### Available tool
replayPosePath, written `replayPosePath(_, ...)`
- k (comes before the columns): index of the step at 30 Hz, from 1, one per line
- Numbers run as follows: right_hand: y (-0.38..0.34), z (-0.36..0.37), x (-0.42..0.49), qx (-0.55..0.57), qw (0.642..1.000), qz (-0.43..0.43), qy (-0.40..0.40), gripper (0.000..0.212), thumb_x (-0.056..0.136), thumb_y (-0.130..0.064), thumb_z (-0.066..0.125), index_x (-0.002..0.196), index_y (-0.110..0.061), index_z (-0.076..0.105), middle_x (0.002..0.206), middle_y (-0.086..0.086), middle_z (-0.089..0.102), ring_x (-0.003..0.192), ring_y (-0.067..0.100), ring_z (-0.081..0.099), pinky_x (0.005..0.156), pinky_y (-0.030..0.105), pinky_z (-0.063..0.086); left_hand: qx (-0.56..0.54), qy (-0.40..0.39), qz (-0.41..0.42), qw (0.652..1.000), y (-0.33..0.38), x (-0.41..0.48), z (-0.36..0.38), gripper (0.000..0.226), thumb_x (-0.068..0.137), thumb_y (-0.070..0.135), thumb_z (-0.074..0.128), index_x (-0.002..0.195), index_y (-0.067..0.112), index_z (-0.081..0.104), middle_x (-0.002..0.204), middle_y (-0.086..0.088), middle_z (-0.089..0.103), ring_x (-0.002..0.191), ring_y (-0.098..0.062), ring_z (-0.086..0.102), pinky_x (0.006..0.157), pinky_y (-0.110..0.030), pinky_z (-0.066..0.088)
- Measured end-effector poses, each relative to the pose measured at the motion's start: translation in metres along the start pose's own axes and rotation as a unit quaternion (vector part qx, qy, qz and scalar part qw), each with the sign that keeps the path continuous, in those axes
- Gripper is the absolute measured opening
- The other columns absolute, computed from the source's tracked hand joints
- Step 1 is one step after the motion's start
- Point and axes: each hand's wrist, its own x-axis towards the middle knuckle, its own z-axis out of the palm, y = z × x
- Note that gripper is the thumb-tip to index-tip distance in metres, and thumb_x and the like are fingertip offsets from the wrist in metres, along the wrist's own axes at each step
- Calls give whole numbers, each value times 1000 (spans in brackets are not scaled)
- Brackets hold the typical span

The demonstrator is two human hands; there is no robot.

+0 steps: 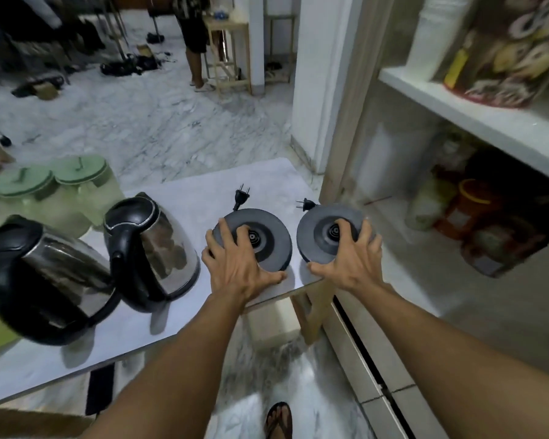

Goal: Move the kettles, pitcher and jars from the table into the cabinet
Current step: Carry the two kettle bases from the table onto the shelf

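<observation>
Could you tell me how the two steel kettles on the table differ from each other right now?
The nearer kettle sits at the table's front-left and is blurred; the farther kettle stands closer to the left hand and looks sharper. Both are upright, shiny steel with black handles and lids, off their bases.

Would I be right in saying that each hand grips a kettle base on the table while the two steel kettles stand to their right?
Not quite: the head view shows the two steel kettles standing left of the bases, not right. The rest holds: the left hand grips one base, the right hand the other, on the table.
</observation>
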Motion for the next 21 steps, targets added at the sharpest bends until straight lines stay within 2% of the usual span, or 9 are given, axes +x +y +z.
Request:
replayPosePath(3, -3, -40, -29, 16, 999, 6, 31, 107, 61, -61, 75, 147, -34, 20, 162, 17, -5, 144, 51, 5, 115, 56, 25, 11, 34, 34, 999, 15, -25, -39, 121, 51, 81, 71, 144, 18, 25, 164, -16, 1, 148, -47, 5, 113, -57, 21)
replayPosePath(11, -6, -152, -129, 33, 983, 73, 167, 109, 65, -60, 76, 151, -32, 16, 164, 15, -10, 147, 51, 0, 114, 58, 26, 13, 114, 192, 975, 55, -76, -128, 116, 52, 80, 70, 140, 17, 28, 163, -18, 6, 146, -49, 10, 111, -58, 25)
replayPosePath(16, -6, -199, -207, 30, 951, 154, 267, 105, 65, -60, 76, 148, -33, 19, 163, 17, -7, 145, 51, 4, 115, 58, 25, -10, 115, 308, 944, 78, -110, -164, 114, 54, 79, 71, 140, 18, 26, 164, -19, 4, 146, -51, 8, 113, -59, 22)
replayPosePath(21, 6, -230, -302, -8, 916, 241, 321, 103, 64, -62, 75, 146, -32, 20, 162, 18, -5, 143, 52, 6, 112, 60, 29, -24, 97, 400, 911, 103, -163, -185, 121, 55, 80, 70, 147, 20, 20, 165, -17, -1, 148, -48, 3, 115, -59, 19)
